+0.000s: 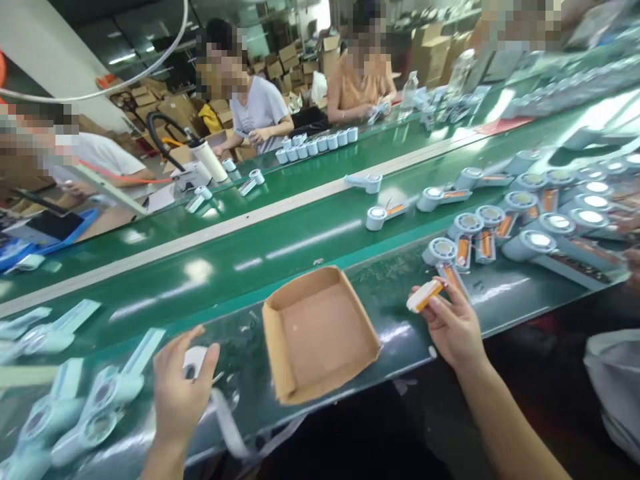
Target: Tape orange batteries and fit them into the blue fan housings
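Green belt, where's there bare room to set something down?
Behind the cardboard tray, the belt looks mostly bare up to the pale strip. The tray's inside looks free too; a smaller gap lies between it and your right hand. Blue parts crowd the right and near left.

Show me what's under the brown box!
The cardboard box sits on the dark worktop, and you can see that surface showing on both sides. The part right beneath is covered by the box's bottom, so I can't tell whether anything is hidden there.
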A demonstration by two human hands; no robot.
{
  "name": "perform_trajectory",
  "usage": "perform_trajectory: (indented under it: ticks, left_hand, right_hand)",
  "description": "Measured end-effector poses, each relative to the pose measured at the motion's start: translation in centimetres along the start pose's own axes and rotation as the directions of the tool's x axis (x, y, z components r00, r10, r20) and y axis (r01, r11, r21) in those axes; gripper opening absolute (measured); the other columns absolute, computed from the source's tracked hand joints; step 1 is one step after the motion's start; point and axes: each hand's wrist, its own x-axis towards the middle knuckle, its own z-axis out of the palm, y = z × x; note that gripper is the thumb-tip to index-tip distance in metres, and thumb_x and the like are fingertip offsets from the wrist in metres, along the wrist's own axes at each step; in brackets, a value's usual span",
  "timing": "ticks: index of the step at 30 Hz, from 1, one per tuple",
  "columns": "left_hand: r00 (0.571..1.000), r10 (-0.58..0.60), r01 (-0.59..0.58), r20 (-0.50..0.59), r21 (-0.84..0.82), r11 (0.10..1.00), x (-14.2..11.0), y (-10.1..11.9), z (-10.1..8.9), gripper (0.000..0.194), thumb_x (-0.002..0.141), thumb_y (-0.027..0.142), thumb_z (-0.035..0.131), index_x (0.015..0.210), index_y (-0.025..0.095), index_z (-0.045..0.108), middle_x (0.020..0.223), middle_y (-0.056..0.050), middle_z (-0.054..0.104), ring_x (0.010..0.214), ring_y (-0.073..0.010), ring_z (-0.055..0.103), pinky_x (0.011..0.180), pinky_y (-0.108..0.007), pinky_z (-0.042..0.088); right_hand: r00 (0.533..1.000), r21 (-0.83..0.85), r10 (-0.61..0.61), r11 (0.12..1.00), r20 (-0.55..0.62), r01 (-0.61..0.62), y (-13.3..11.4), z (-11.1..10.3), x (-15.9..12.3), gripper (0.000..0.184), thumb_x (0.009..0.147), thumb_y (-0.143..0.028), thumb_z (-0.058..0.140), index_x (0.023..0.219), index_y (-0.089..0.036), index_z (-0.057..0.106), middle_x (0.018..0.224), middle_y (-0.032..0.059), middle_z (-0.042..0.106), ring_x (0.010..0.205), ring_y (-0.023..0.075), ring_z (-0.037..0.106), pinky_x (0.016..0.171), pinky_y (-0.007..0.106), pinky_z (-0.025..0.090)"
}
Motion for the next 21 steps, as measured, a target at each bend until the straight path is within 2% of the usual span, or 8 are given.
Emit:
perform_trajectory:
  ticks: [2, 4, 6, 9, 12, 15, 18, 21]
  left_hand:
    - [0.984, 0.149, -0.133, 0.101, -0.153, 0.979, 5.3, 3.6, 3.3, 0.029, 0.097, 0.039, 0.063, 0.123, 0.027, 0.07, 0.107, -0.008, 0.075, 0.103, -0.0287, 0.069, 0.097, -0.045, 0.055]
    - [0.921, 0.281, -0.206, 0.27, -0.275, 0.939, 11.3, 8.0, 8.0, 0.032, 0.098, 0.044, 0.06, 0.124, 0.027, 0.071, 0.104, -0.006, 0.076, 0.096, -0.0254, 0.071, 0.091, -0.04, 0.057]
    - [0.794, 0.365, -0.22, 0.486, -0.33, 0.918, 17.2, 13.1, 13.8, 0.038, 0.098, 0.05, 0.056, 0.125, 0.027, 0.072, 0.106, -0.005, 0.077, 0.099, -0.0249, 0.071, 0.091, -0.036, 0.056]
    - [0.639, 0.317, -0.189, 0.701, -0.257, 0.948, 24.7, 21.2, 23.1, 0.049, 0.098, 0.052, 0.056, 0.138, 0.027, 0.066, 0.122, -0.006, 0.077, 0.112, -0.0275, 0.07, 0.097, -0.035, 0.053]
    - [0.635, 0.18, -0.107, 0.751, -0.145, 0.984, 29.8, 28.1, 30.9, 0.066, 0.097, 0.056, 0.055, 0.155, 0.025, 0.049, 0.14, -0.014, 0.07, 0.131, -0.0357, 0.063, 0.107, -0.043, 0.048]
    - [0.641, 0.076, 0.001, 0.764, -0.1, 0.995, 32.3, 32.2, 36.0, 0.082, 0.097, 0.066, 0.048, 0.162, 0.018, 0.038, 0.136, -0.025, 0.069, 0.13, -0.0445, 0.064, 0.102, -0.054, 0.049]
    - [0.638, 0.011, 0.122, 0.77, -0.115, 0.986, 32.9, 33.7, 38.9, 0.091, 0.09, 0.077, 0.051, 0.159, 0.02, 0.039, 0.136, -0.028, 0.069, 0.128, -0.0473, 0.064, 0.097, -0.054, 0.052]
    - [0.665, -0.039, 0.24, 0.746, -0.163, 0.957, 32.6, 33.6, 39.9, 0.086, 0.087, 0.072, 0.06, 0.155, 0.023, 0.041, 0.138, -0.026, 0.067, 0.132, -0.0461, 0.062, 0.097, -0.052, 0.052]
  right_hand:
    - [1.0, -0.013, -0.005, 1.0, -0.029, 0.005, 0.2, -0.2, 0.3, 0.05, 0.072, -0.039, 0.095, 0.116, -0.028, 0.073, 0.099, 0.008, 0.083, 0.094, 0.031, 0.081, 0.076, 0.043, 0.068]
    - [0.998, -0.018, 0.003, 1.0, -0.063, -0.004, 0.3, 0.0, 0.6, 0.052, 0.074, -0.041, 0.094, 0.118, -0.028, 0.072, 0.1, 0.0096, 0.084, 0.094, 0.0318, 0.081, 0.078, 0.045, 0.068]
    - [0.995, -0.022, 0.026, 0.999, -0.096, -0.028, 0.5, 0.1, 0.8, 0.052, 0.075, -0.044, 0.093, 0.12, -0.027, 0.072, 0.102, 0.0111, 0.084, 0.094, 0.0323, 0.081, 0.078, 0.045, 0.068]
    - [0.991, -0.059, 0.055, 0.996, -0.122, -0.062, 0.9, 0.0, 0.7, 0.053, 0.076, -0.046, 0.092, 0.121, -0.027, 0.073, 0.106, 0.0122, 0.084, 0.097, 0.0331, 0.08, 0.081, 0.044, 0.067]
    - [0.992, -0.11, 0.056, 0.992, -0.116, -0.069, 1.3, 0.1, 0.2, 0.052, 0.076, -0.047, 0.092, 0.122, -0.029, 0.074, 0.106, 0.0112, 0.084, 0.098, 0.0333, 0.08, 0.084, 0.044, 0.067]
    - [0.99, -0.122, 0.038, 0.991, -0.132, -0.054, 2.0, 0.6, 0.0, 0.052, 0.076, -0.052, 0.091, 0.119, -0.029, 0.075, 0.104, 0.0108, 0.084, 0.097, 0.034, 0.08, 0.083, 0.045, 0.067]
    - [0.987, -0.101, 0.015, 0.994, -0.162, -0.032, 3.0, 1.1, 0.2, 0.056, 0.071, -0.059, 0.091, 0.115, -0.029, 0.076, 0.1, 0.0107, 0.084, 0.094, 0.0353, 0.081, 0.082, 0.046, 0.067]
    - [0.986, -0.099, -0.003, 0.995, -0.169, -0.014, 3.6, 1.0, 0.5, 0.056, 0.069, -0.059, 0.092, 0.114, -0.029, 0.076, 0.098, 0.0101, 0.083, 0.092, 0.035, 0.081, 0.082, 0.046, 0.066]
